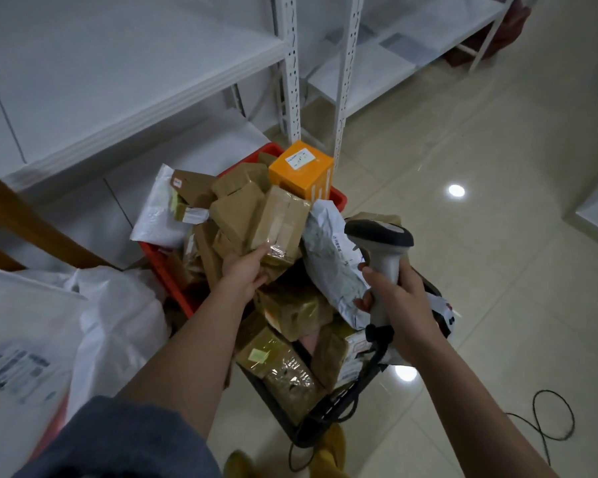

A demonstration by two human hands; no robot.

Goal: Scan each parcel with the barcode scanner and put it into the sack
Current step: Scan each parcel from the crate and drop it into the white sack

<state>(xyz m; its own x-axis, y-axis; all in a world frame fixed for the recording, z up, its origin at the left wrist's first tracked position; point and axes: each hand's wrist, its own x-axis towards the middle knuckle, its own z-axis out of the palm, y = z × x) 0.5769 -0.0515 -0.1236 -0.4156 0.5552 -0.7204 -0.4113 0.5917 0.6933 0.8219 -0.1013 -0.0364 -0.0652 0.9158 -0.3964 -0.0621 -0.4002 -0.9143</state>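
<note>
1. The left hand (pixel 246 267) has its fingers (pixel 261 251) laid on the near end of a tape-wrapped brown parcel (pixel 278 224); they look to be closing round it, though how far they curl underneath is hidden, so I cannot tell if the hold is firm.
2. The right hand (pixel 399 291) is clenched round the grip of the barcode scanner (pixel 380 246), head aimed toward the heap.
3. That parcel lies on top of a crowded pile in the red crate (pixel 339 198). Lifting it could shift its neighbours, and the orange box (pixel 301 169) perched at the far rim looks likeliest to topple out.
4. The white mailer (pixel 332 260) leans between the hands and could slide off the black basket (pixel 328 412).
5. The scanner's cable (pixel 546 422) loops on the floor near the feet: a snag risk.
6. The sack (pixel 111 319) sits low at the left; a one-handed swing there could drop the parcel short.
</note>
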